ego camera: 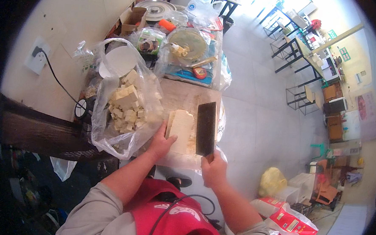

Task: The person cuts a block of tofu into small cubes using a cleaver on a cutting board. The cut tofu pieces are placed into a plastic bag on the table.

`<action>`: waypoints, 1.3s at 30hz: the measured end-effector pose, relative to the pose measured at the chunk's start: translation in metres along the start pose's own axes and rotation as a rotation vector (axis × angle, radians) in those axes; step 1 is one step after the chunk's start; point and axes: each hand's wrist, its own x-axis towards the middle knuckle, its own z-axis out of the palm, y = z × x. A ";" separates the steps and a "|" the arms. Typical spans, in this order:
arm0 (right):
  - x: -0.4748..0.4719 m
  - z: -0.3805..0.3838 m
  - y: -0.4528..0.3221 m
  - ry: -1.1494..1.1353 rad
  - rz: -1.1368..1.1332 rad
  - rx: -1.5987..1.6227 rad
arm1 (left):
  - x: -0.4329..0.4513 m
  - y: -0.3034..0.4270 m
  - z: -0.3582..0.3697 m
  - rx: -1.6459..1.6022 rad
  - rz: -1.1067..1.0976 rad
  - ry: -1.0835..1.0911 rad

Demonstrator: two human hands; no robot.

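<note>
My right hand [214, 170] grips the handle of a cleaver [206, 128], its broad dark blade pointing away from me over the right side of a worn board [186, 92]. To its left lies a short stack of pale, flat slabs [181, 130], probably tofu, with a ragged far edge. My left hand [163, 141] holds the slabs' left side, thumb on the near corner and fingers partly hidden. Cleaver and slabs are apart. Just left of that hand, an open clear plastic bag [99, 135] holds many pale cubes [127, 112] and larger blocks.
A white round lid [120, 61] lies by the bag's far end. Beyond the board are a red tape measure [199, 72], a round translucent lid [188, 42] and a boxed item [150, 42]. A black cord [59, 82] hangs from the wall socket [37, 57] at left.
</note>
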 end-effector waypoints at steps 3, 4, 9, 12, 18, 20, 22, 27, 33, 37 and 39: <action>-0.012 0.015 -0.007 -0.010 -0.004 -0.069 | -0.001 0.000 -0.004 -0.068 0.014 -0.063; -0.013 0.021 -0.008 -0.006 -0.002 -0.073 | 0.001 -0.001 -0.005 -0.109 0.023 -0.085; -0.013 0.052 -0.004 0.011 -0.016 -0.106 | 0.010 -0.015 -0.008 0.011 0.082 -0.175; -0.012 0.066 -0.001 0.088 -0.042 -0.175 | 0.013 -0.023 -0.003 -0.006 0.131 -0.197; -0.015 0.079 -0.005 0.020 0.033 -0.141 | 0.017 -0.037 0.013 -0.076 0.228 -0.139; -0.016 0.079 -0.008 0.019 0.020 -0.093 | 0.020 -0.039 0.013 -0.136 0.165 -0.152; -0.016 0.079 -0.010 0.010 0.009 -0.081 | 0.020 -0.038 0.011 -0.107 0.202 -0.135; -0.013 0.070 -0.007 -0.032 -0.039 -0.120 | 0.011 -0.033 0.022 -0.304 0.246 -0.152; -0.009 0.052 0.006 -0.108 -0.049 -0.146 | 0.003 -0.043 0.047 -0.419 0.301 -0.092; -0.008 0.058 0.010 -0.081 -0.092 -0.183 | 0.005 -0.048 0.050 -0.403 0.287 -0.071; -0.009 0.057 0.008 -0.072 -0.125 -0.208 | 0.006 -0.048 0.050 -0.380 0.284 -0.072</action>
